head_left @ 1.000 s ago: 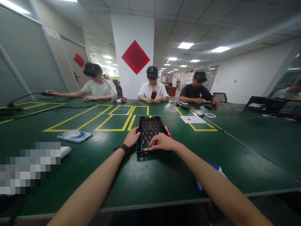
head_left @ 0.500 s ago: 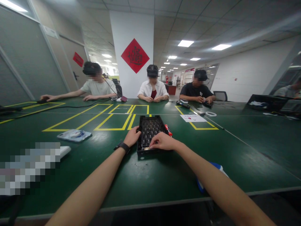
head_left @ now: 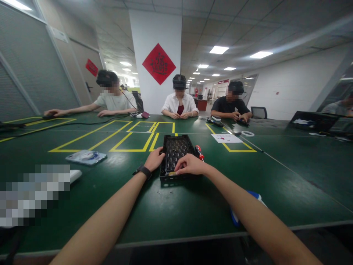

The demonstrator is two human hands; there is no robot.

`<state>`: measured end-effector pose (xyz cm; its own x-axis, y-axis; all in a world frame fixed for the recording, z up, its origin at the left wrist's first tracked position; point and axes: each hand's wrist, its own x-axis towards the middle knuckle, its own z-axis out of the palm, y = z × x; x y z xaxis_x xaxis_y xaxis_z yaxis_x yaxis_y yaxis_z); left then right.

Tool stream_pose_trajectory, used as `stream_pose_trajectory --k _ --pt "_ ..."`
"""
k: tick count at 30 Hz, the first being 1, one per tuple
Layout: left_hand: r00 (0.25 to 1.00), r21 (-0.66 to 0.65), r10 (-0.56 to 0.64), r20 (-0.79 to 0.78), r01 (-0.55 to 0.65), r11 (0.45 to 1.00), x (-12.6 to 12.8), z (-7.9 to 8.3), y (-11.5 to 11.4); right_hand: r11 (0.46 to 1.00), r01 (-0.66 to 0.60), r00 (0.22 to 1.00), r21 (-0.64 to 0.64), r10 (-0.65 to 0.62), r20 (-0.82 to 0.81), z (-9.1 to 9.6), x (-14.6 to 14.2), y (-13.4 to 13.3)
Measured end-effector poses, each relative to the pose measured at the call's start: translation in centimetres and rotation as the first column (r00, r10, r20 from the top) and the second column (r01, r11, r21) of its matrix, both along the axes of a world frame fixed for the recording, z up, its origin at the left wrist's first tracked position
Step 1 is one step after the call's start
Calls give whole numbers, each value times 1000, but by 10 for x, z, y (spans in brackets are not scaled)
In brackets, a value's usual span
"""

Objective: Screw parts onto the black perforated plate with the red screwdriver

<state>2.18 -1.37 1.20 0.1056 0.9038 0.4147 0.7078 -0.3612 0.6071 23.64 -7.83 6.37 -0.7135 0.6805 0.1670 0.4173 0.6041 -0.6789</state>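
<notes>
In the head view the black tray (head_left: 176,151) sat on the green table (head_left: 176,209), a red screwdriver (head_left: 199,151) beside its right rim. The left hand (head_left: 154,159) clasped its left rim. The right hand (head_left: 190,165) lay over the near end, fingers bent down (pinching anything? I couldn't tell).

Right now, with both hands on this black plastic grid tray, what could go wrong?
The red-handled screwdriver lies beside the black plastic grid tray; shifting the tray might roll it away. Your right forearm passes over a blue and white object near the edge of the green table; pulling back could knock it off.
</notes>
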Motion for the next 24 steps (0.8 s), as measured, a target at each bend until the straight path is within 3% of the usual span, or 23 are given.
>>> stream_pose_trajectory --k 5,14,24 --pt "1000 17 13 6 -13 1000 0 -2 1 1000 1 1000 -22 -1 -1 -3 0 0" --pt "995 -74 -12 96 20 997 0 -1 -1 1000 -15 1000 -4 15 7 0 1 0" --pt "996 -7 -51 72 51 999 1 -8 5 994 -25 998 109 19 54 -2 1 2"
